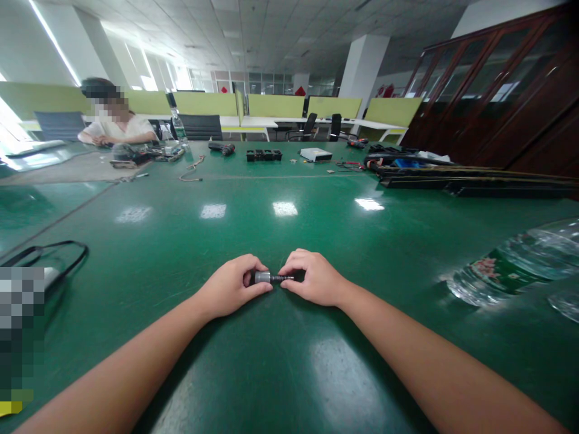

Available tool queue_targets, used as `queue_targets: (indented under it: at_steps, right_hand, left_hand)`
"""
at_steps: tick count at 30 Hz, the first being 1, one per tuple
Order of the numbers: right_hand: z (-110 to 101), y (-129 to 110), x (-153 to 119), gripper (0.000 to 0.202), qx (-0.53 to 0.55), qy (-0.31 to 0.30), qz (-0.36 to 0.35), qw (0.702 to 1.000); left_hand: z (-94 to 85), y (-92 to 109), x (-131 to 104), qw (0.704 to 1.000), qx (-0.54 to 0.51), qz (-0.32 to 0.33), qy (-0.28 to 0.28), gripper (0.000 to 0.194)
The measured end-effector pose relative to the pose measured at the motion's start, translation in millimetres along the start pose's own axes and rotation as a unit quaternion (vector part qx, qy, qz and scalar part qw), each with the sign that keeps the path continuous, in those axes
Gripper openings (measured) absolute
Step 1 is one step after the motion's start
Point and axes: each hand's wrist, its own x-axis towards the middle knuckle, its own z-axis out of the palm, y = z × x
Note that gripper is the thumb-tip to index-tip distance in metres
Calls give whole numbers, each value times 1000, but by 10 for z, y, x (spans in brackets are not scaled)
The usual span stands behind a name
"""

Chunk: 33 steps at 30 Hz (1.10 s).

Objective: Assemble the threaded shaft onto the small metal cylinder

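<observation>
In a bright office, a view down onto a glossy green tabletop [280, 235], with two bare forearms reaching in from the bottom left and bottom right corners of the view. Between the hands, midway across and well apart from the far edge, a small metal piece [263, 277]: a silver cylinder toward the left side, a thin, dark, ridged shaft toward the right. Fingers of the left hand [231, 283] curled closed around the cylinder, thumb on the near side. Fingers of the right hand [315, 277] pinched closed on the shaft, near its tip. Close to the right edge, a large clear bottle [497, 271] with a green, flower-printed label, just beside another clear container [565, 304], only partly in view. Toward the left edge, a pixelated object [20, 325] beside a black strap [67, 244], too obscured to identify. Along the far edge, from left to right: a pale cord [192, 169], a dark power tool [221, 147], a black block with openings [263, 155], a pale flat box [315, 155] and red and black wires [350, 164]. At the far right corner, long black rails [452, 178] in a heap. Seated by the far left corner, a person [120, 123] in a light top, forearms resting on the surface.
</observation>
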Motion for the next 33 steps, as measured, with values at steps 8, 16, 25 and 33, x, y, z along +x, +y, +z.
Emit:
queue_targets:
  at_steps: [8,16,25,33]
  right_hand:
    - [-13,52,-11,11,2,7,6,1000]
    - [-45,68,-17,12,4,9,12,1000]
    - [-77,113,-30,11,10,1,19,1000]
    - [-93,126,-37,11,14,-3,27,1000]
  left_hand:
    - [3,0,2,1000,-3,-4,2,29]
    - [-6,12,0,1000,-2,-9,0,27]
    - [-7,12,-3,1000,-1,-4,0,28]
    - [-13,13,-7,1000,-1,-3,-1,27]
